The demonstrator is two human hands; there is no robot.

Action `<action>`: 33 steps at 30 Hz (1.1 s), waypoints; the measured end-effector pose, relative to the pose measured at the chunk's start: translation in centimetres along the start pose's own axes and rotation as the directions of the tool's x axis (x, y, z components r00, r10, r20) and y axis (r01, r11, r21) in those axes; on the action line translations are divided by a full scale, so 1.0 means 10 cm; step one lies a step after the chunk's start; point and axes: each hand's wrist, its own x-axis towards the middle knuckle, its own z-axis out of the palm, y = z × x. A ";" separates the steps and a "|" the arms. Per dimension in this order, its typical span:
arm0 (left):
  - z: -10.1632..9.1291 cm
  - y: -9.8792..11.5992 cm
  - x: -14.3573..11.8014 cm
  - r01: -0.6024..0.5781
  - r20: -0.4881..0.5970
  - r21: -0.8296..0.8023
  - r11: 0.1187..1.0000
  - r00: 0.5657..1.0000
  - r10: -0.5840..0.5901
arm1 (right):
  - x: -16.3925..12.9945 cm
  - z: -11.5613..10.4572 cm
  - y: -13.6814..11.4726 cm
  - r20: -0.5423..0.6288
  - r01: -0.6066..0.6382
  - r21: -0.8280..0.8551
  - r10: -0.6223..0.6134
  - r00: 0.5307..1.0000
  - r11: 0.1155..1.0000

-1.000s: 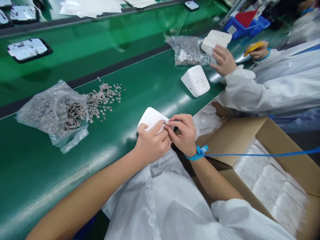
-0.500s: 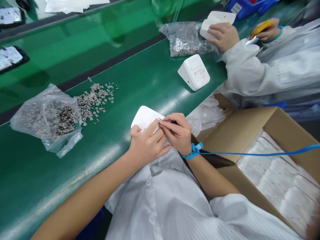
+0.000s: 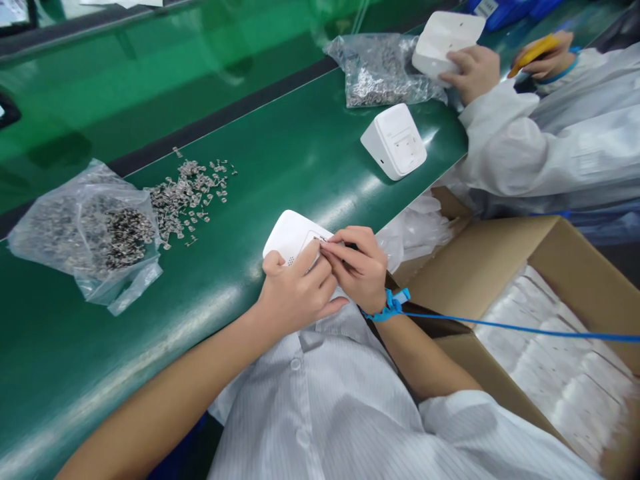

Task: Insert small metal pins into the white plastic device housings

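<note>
A white rounded plastic housing (image 3: 291, 237) lies at the near edge of the green belt (image 3: 280, 153). My left hand (image 3: 295, 293) grips its near side, thumb on top. My right hand (image 3: 361, 267), with a blue wrist strap (image 3: 393, 307), pinches at a small spot on the housing's recessed panel; whatever is between the fingertips is too small to make out. A heap of small metal clips (image 3: 187, 197) lies loose on the belt to the left, beside a clear bag (image 3: 85, 233) of the same clips.
A second white housing (image 3: 395, 140) stands on the belt further right. A co-worker in a white coat holds another housing (image 3: 445, 40) and a yellow tool (image 3: 533, 52), next to a second clip bag (image 3: 380, 70). An open cardboard box (image 3: 525, 267) with foam-wrapped parts sits at my right.
My hands have stayed on the housing with only small finger shifts. The co-worker's left hand moved onto the far housing and lifted it. The view has drifted slightly.
</note>
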 end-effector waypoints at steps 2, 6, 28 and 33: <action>0.00 0.01 0.00 0.015 0.027 -0.040 0.999 1.000 -0.014 | 0.01 -0.01 0.02 0.021 0.029 -0.047 -0.028 0.999 0.998; -0.01 0.02 0.00 0.007 0.026 0.028 1.000 1.000 -0.008 | 0.00 -0.03 0.02 0.045 0.106 -0.101 -0.102 0.994 0.989; 0.04 0.11 -0.11 0.040 -0.052 0.138 0.990 0.998 -0.033 | 0.32 -0.13 -0.06 0.261 -0.323 0.032 0.305 0.916 0.946; 0.02 0.14 -0.12 0.034 0.003 0.151 0.988 0.999 -0.034 | 0.38 -0.12 0.00 0.287 -0.244 -0.019 0.239 0.927 0.970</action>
